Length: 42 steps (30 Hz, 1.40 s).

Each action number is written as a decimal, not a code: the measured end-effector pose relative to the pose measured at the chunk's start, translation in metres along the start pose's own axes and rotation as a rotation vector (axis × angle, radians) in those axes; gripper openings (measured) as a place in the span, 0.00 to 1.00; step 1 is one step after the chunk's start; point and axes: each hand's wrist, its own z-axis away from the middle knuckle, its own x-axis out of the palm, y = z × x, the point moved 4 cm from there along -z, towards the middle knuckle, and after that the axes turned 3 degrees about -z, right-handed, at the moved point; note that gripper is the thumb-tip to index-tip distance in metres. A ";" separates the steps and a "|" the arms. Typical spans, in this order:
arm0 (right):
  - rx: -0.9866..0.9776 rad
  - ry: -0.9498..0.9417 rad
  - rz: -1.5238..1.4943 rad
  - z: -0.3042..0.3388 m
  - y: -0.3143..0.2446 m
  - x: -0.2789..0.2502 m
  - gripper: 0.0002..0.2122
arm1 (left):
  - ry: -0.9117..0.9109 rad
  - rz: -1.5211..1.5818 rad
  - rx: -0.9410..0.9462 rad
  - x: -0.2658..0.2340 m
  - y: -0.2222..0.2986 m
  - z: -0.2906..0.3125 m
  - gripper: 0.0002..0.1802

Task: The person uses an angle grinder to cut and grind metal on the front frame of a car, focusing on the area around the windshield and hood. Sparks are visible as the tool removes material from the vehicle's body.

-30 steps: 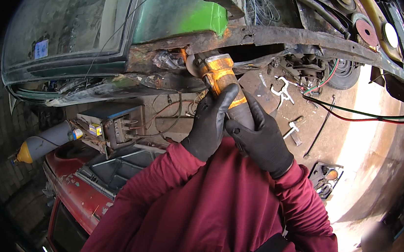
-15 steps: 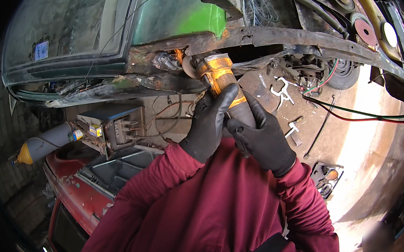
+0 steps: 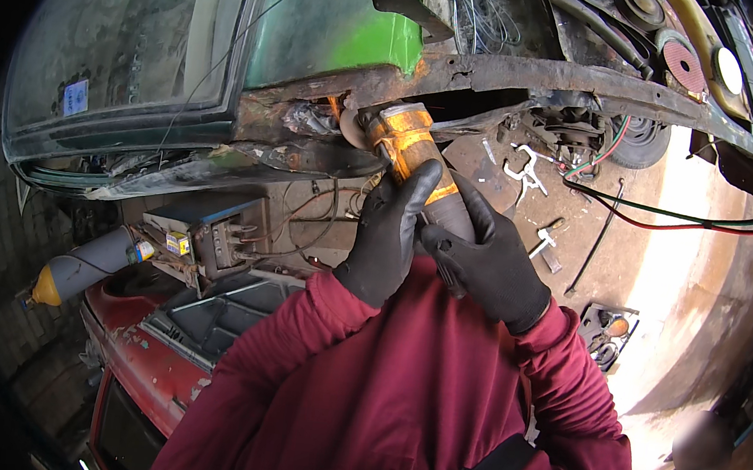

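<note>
We've got the grinder (image 3: 410,145) just below the rusty beam (image 3: 504,72), left hand (image 3: 391,226) wrapped round its barrel (image 3: 442,192), right hand (image 3: 491,261) round the dark back end (image 3: 454,217). Looks heavy, rigid, maybe a bit slick; we'd grip that barrel, well clear of the disc (image 3: 352,129).

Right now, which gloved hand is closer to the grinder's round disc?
The left hand: it holds the grinder just behind its yellow head, closer to the disc. The right hand grips farther back along it.
</note>
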 end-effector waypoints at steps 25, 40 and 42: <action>-0.002 -0.077 -0.091 -0.002 0.001 -0.006 0.42 | -0.016 0.052 -0.083 -0.001 0.012 0.007 0.25; -0.194 0.174 0.665 0.008 -0.010 -0.004 0.46 | -0.174 -0.319 0.183 -0.015 -0.031 -0.009 0.26; -0.138 0.186 0.623 0.007 -0.003 -0.004 0.45 | -0.185 -0.439 0.345 -0.016 -0.029 -0.005 0.27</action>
